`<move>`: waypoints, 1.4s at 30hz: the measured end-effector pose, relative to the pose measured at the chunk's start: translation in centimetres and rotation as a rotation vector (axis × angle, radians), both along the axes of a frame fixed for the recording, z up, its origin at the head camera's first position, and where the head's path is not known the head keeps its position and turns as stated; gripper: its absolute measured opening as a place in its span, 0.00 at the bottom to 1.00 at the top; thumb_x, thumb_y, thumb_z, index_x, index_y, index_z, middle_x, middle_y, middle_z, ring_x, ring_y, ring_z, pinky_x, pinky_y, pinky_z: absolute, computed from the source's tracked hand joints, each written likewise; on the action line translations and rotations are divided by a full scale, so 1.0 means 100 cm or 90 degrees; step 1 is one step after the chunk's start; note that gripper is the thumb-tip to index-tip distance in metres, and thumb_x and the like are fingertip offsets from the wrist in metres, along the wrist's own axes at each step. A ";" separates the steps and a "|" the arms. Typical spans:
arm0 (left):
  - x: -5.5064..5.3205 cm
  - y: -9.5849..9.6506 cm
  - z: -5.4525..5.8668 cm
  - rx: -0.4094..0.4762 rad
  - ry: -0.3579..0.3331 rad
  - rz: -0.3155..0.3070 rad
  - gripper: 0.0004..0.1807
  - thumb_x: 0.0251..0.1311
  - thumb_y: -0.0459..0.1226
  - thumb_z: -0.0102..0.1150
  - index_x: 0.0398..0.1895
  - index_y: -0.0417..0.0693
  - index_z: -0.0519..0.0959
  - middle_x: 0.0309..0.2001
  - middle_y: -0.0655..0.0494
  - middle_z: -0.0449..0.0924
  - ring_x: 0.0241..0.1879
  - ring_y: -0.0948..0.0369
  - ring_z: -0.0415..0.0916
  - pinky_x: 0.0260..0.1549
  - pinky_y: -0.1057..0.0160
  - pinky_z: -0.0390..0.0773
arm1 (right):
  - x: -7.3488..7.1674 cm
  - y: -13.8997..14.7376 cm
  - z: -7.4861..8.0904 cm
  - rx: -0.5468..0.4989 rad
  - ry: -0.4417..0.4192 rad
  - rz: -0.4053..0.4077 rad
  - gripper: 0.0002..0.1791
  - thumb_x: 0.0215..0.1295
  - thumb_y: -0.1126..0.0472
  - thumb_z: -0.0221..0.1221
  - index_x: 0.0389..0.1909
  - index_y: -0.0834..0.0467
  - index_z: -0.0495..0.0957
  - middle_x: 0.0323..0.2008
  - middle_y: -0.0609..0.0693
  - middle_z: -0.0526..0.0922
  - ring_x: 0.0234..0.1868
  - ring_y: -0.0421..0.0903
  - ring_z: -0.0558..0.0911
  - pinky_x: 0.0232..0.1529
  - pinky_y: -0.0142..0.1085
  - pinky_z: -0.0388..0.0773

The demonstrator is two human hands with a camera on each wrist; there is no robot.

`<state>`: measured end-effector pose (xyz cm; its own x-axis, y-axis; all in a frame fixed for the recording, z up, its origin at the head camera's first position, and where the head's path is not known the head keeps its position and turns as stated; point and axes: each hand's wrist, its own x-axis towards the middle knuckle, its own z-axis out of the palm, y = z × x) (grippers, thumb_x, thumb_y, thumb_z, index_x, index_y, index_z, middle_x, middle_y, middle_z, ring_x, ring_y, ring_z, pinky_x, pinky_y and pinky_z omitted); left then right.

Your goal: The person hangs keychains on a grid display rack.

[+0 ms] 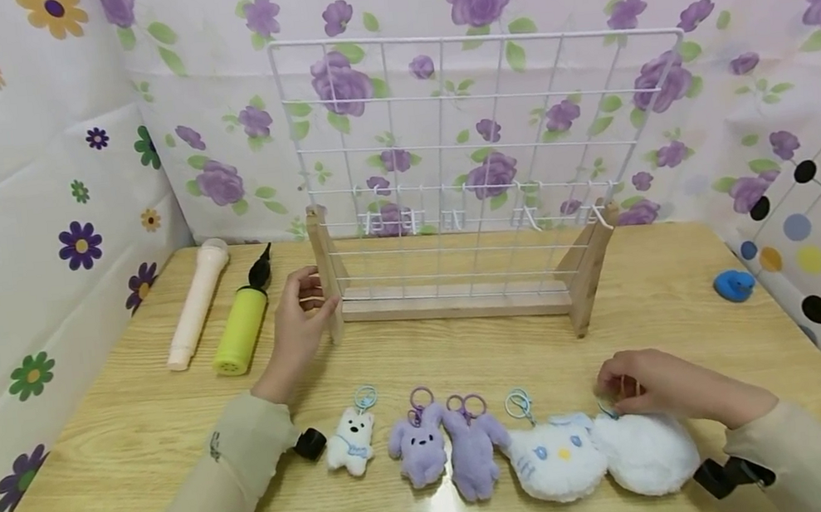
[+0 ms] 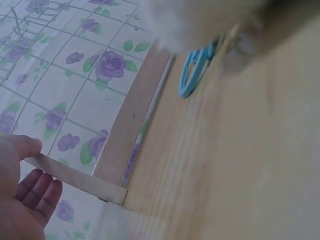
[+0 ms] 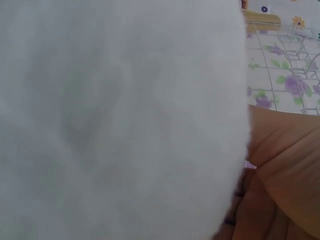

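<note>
A white wire grid rack stands on a wooden base with two wooden side posts. My left hand holds its left post, thumb on one side and fingers on the other, as the left wrist view also shows. At the front right, my right hand pinches the blue ring at the top of a round white plush keychain. This plush, its face unseen, fills most of the right wrist view. Beside it lies a white cat-face plush keychain. Two purple plush keychains and a small white bear keychain lie further left.
Left of the rack lie a pale microphone-shaped stick and a yellow-green hand pump with a black nozzle. A small blue toy sits at the right. White hooks hang on the grid. Patterned cloth surrounds the wooden table.
</note>
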<state>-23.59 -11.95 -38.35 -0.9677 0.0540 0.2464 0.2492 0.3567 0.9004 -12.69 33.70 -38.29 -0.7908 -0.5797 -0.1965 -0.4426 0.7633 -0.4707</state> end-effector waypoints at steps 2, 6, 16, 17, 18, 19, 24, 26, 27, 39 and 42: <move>0.000 0.000 0.000 0.003 -0.001 0.001 0.28 0.65 0.30 0.56 0.66 0.34 0.60 0.56 0.35 0.68 0.51 0.47 0.71 0.50 0.61 0.73 | 0.000 -0.001 0.002 -0.005 -0.004 0.001 0.08 0.61 0.58 0.64 0.41 0.51 0.80 0.34 0.40 0.79 0.31 0.28 0.73 0.30 0.28 0.74; 0.001 0.000 0.002 0.012 -0.003 0.000 0.28 0.64 0.29 0.56 0.66 0.34 0.60 0.56 0.34 0.68 0.51 0.46 0.71 0.50 0.64 0.71 | 0.001 -0.003 0.005 -0.017 -0.021 0.002 0.09 0.61 0.57 0.64 0.42 0.52 0.80 0.35 0.41 0.79 0.32 0.28 0.73 0.30 0.27 0.74; 0.002 0.001 0.003 0.026 0.001 -0.005 0.28 0.64 0.28 0.55 0.66 0.33 0.60 0.56 0.32 0.67 0.52 0.44 0.69 0.57 0.46 0.70 | 0.002 -0.013 -0.002 0.053 0.030 -0.010 0.08 0.57 0.61 0.67 0.37 0.52 0.79 0.30 0.42 0.75 0.28 0.30 0.69 0.27 0.27 0.69; 0.002 0.001 0.003 0.024 0.001 -0.005 0.28 0.64 0.28 0.55 0.66 0.33 0.60 0.56 0.32 0.67 0.52 0.44 0.69 0.57 0.46 0.70 | 0.003 -0.014 -0.002 0.055 0.037 -0.010 0.08 0.56 0.61 0.67 0.37 0.52 0.79 0.29 0.42 0.74 0.27 0.31 0.68 0.27 0.27 0.68; 0.002 0.001 0.003 0.021 0.001 -0.004 0.28 0.64 0.28 0.55 0.66 0.33 0.60 0.56 0.32 0.67 0.52 0.45 0.69 0.56 0.46 0.71 | 0.003 -0.015 -0.003 0.055 0.042 -0.009 0.09 0.56 0.62 0.67 0.36 0.52 0.78 0.28 0.42 0.73 0.27 0.31 0.67 0.27 0.27 0.67; 0.001 0.001 0.002 0.020 0.001 -0.004 0.28 0.64 0.28 0.55 0.66 0.33 0.60 0.56 0.32 0.67 0.52 0.45 0.69 0.56 0.46 0.71 | 0.003 -0.015 -0.004 0.054 0.047 -0.011 0.09 0.56 0.62 0.67 0.36 0.52 0.78 0.28 0.42 0.73 0.27 0.31 0.66 0.27 0.27 0.67; 0.001 0.001 0.001 0.020 0.007 -0.004 0.28 0.64 0.27 0.55 0.66 0.33 0.60 0.56 0.32 0.68 0.52 0.45 0.70 0.56 0.46 0.71 | 0.004 -0.016 -0.006 0.051 0.065 -0.010 0.09 0.56 0.64 0.67 0.34 0.52 0.77 0.27 0.42 0.71 0.26 0.31 0.64 0.27 0.27 0.64; 0.001 0.001 0.001 0.019 0.007 -0.004 0.28 0.64 0.27 0.55 0.66 0.33 0.60 0.56 0.32 0.68 0.52 0.45 0.70 0.56 0.46 0.71 | 0.004 -0.016 -0.007 0.053 0.073 -0.014 0.09 0.56 0.65 0.67 0.33 0.52 0.77 0.26 0.41 0.72 0.27 0.32 0.64 0.27 0.27 0.64; 0.001 0.001 0.001 0.018 0.007 -0.004 0.28 0.64 0.28 0.55 0.66 0.33 0.60 0.56 0.32 0.68 0.52 0.45 0.70 0.56 0.46 0.71 | 0.004 -0.016 -0.008 0.052 0.074 -0.017 0.09 0.56 0.65 0.67 0.33 0.52 0.77 0.27 0.41 0.72 0.27 0.32 0.65 0.26 0.27 0.65; 0.001 0.001 0.002 0.007 0.005 -0.004 0.28 0.65 0.29 0.55 0.66 0.33 0.60 0.56 0.33 0.68 0.52 0.46 0.70 0.55 0.50 0.72 | 0.003 -0.016 -0.010 0.086 0.083 -0.099 0.08 0.54 0.64 0.68 0.32 0.54 0.78 0.23 0.40 0.73 0.25 0.33 0.67 0.25 0.28 0.65; 0.001 0.001 0.002 0.001 0.003 -0.002 0.28 0.65 0.29 0.55 0.66 0.34 0.60 0.56 0.34 0.68 0.53 0.46 0.70 0.52 0.58 0.72 | 0.003 -0.017 -0.010 0.106 0.080 -0.124 0.08 0.53 0.64 0.68 0.31 0.55 0.78 0.22 0.40 0.73 0.24 0.33 0.67 0.25 0.28 0.65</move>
<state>-23.48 -11.87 -38.18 -0.9663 0.0562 0.2512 0.2546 0.3539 0.9000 -12.35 32.03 -39.29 -0.9082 -0.3827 -0.1694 -0.3273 0.9017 -0.2826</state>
